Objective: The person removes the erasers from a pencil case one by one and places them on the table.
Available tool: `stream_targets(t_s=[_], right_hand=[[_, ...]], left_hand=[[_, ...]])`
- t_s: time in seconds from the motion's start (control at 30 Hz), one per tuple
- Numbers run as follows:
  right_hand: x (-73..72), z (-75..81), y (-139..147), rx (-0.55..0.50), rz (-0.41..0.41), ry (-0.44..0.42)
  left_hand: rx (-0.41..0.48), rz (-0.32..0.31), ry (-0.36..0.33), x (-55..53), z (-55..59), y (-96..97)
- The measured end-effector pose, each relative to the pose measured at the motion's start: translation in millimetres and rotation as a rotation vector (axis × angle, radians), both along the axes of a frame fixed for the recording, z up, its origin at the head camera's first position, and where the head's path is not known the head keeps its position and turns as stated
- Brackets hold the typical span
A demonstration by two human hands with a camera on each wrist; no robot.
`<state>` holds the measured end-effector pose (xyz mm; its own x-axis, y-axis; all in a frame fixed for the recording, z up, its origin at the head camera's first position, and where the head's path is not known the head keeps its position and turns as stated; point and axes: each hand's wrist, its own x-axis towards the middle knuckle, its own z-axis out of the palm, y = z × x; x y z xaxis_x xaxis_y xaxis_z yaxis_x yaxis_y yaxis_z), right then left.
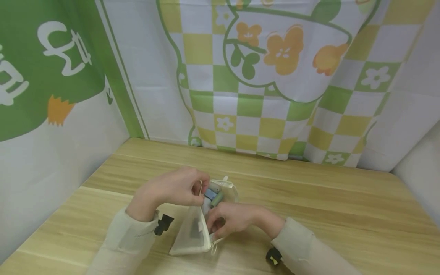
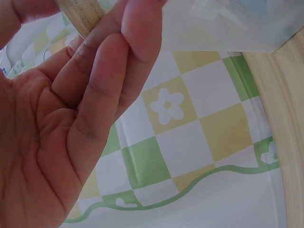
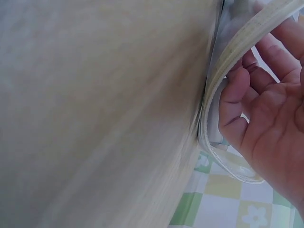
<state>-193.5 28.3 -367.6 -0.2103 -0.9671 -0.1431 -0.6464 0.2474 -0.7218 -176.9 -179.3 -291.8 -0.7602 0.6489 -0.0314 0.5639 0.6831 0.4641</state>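
Observation:
A translucent zippered pouch [image 1: 188,238] with cream edging stands open on the wooden table. My left hand [image 1: 177,188] pinches its upper rim at the far left; the left wrist view shows the zipper tape [image 2: 81,15] between the fingers. Through the opening reaches my right hand [image 1: 237,218], its fingers bent inside the pouch. In the right wrist view the zipper edge [image 3: 240,47] curves around those fingers, and I cannot tell whether they hold anything. Inside, near the far end, lie a small blue item [image 1: 210,194] and a grey-green cylindrical item [image 1: 217,199].
The wooden table [image 1: 326,214] extends to both sides of the pouch. A checked, flowered curtain [image 1: 249,105] hangs along its back edge, and a green and white cloth [image 1: 62,91] hangs at the left. Black devices [image 1: 164,224] are on both wrists.

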Motion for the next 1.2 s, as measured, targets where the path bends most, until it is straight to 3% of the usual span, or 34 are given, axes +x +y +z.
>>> stream_targets(t_s=[0.17,0.67,1.2], right_hand=[[0.4,1.7,-0.4,0.019,0.010,0.040],[-1.1,-1.7,-2.9,-0.014,-0.047,-0.023],[-3.3,-0.3,1.7,-0.100,-0.080,-0.062]], left_hand=[[-0.001,-0.011,0.012,0.1,-0.2,1.6],[0.027,-0.011,-0.020,0.2,-1.4,2.3],[0.025,-0.024,0.012,-0.8,-2.3,2.2]])
